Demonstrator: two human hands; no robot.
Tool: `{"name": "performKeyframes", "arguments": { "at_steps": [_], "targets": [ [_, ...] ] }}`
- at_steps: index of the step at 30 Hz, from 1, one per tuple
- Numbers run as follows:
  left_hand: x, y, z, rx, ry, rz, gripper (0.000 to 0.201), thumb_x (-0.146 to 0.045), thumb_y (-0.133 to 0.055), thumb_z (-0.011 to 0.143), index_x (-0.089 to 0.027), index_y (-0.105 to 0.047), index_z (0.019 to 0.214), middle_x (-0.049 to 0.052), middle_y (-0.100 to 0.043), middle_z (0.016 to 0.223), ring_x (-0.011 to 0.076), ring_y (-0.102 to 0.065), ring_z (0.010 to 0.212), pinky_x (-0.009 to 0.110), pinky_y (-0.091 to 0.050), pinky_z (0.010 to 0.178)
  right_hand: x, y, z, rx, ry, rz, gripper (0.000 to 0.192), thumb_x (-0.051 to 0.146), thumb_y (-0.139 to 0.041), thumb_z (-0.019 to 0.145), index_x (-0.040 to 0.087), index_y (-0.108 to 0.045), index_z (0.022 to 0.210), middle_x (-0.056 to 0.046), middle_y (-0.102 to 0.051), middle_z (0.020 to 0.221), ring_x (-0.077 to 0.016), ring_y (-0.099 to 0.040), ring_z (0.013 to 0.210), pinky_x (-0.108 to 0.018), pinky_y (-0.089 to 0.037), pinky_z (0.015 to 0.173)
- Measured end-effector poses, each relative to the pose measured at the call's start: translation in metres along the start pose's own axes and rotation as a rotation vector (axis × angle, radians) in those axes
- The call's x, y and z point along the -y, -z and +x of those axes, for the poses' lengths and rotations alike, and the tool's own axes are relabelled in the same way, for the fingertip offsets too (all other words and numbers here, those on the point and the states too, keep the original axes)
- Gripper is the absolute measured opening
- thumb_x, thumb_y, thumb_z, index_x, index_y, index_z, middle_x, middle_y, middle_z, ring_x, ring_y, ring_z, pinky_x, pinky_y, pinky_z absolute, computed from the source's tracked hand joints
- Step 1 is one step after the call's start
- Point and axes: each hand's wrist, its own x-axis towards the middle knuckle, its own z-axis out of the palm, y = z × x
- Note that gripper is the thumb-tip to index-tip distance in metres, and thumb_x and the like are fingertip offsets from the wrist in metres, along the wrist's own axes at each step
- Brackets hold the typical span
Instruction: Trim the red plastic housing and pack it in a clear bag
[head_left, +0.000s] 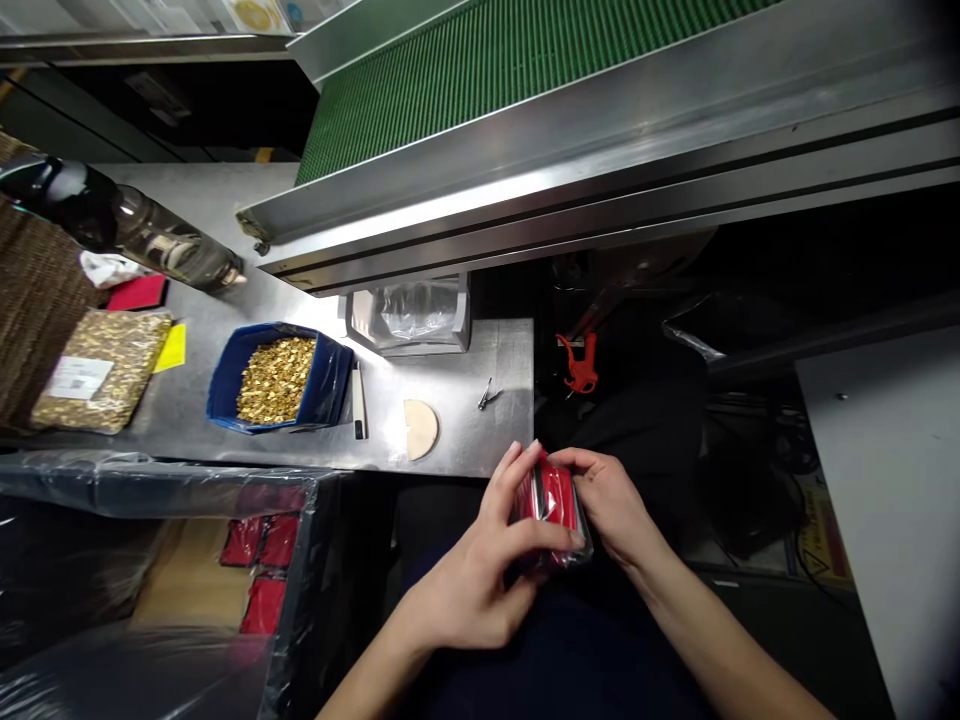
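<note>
Nearest me, the red packet in its clear film sits between my two hands, above my lap and just short of the bench edge. The visible part of it runs longer away from my body than across, its far end leaning a little to my left; my hands cover some of its outline.

My left hand is clamped on it: the thumb lies across the near part of its upper face, and the fingers reach along its left side towards the far end. My right hand comes in from the right, its fingertips touching the far right corner; I can't tell whether they pinch the film or only rest there. Both hands are on the packet, so neither is nearer, but the left covers more of it.

Lower left, more red packets lie in a film-lined crate, nearer my left hand than my right. Beyond my fingers, on the metal bench, lie a pale half-round piece and, farther, a blue bin of gold-coloured bits. The green conveyor slants across, farthest off.
</note>
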Motion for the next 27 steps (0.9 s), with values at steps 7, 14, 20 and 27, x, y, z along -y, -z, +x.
{"name": "performKeyframes", "arguments": {
  "at_steps": [7,14,20,27],
  "targets": [
    [0.024,-0.016,-0.011,-0.207,0.062,0.014,0.044,-0.008,-0.063,0.086,-0.036,-0.077,0.116,0.0,-0.02,0.17,0.0433,-0.02,0.155,0.066,-0.022,0.126,0.024,0.011,0.0,-0.063,0.151,-0.026,0.029,0.041,-0.091,0.073,0.019,-0.079,0.089,-0.003,-0.078,0.085,-0.0165,-0.068,0.079,-0.028,-0.054,0.078],
    [0.047,-0.031,0.003,-0.475,0.605,-1.203,0.036,-0.053,-0.059,0.098,-0.02,-0.067,0.109,0.012,-0.069,0.12,0.0225,-0.071,0.087,0.036,-0.059,0.077,0.028,-0.004,-0.018,0.118,0.321,-0.338,0.012,0.034,-0.081,0.085,0.022,-0.079,0.084,-0.001,-0.075,0.085,-0.0166,-0.067,0.078,-0.028,-0.051,0.075],
    [0.051,-0.014,0.022,-0.47,0.688,-1.426,0.051,-0.054,-0.058,0.098,-0.01,-0.068,0.121,0.015,-0.075,0.111,0.0258,-0.071,0.101,0.036,-0.056,0.094,0.021,-0.018,-0.034,0.274,0.349,-0.483,0.007,0.02,-0.076,0.088,0.025,-0.08,0.086,0.0,-0.077,0.089,-0.0168,-0.07,0.086,-0.028,-0.051,0.082],
    [0.044,0.006,0.036,-0.69,0.437,-1.408,0.024,-0.038,-0.067,0.096,-0.016,-0.069,0.107,0.006,-0.071,0.104,0.0174,-0.068,0.096,0.027,-0.055,0.089,0.008,-0.017,-0.042,0.06,0.465,-0.75,0.019,0.01,-0.067,0.091,0.027,-0.076,0.09,0.002,-0.077,0.092,-0.0173,-0.07,0.088,-0.031,-0.045,0.083]
  ]
}}
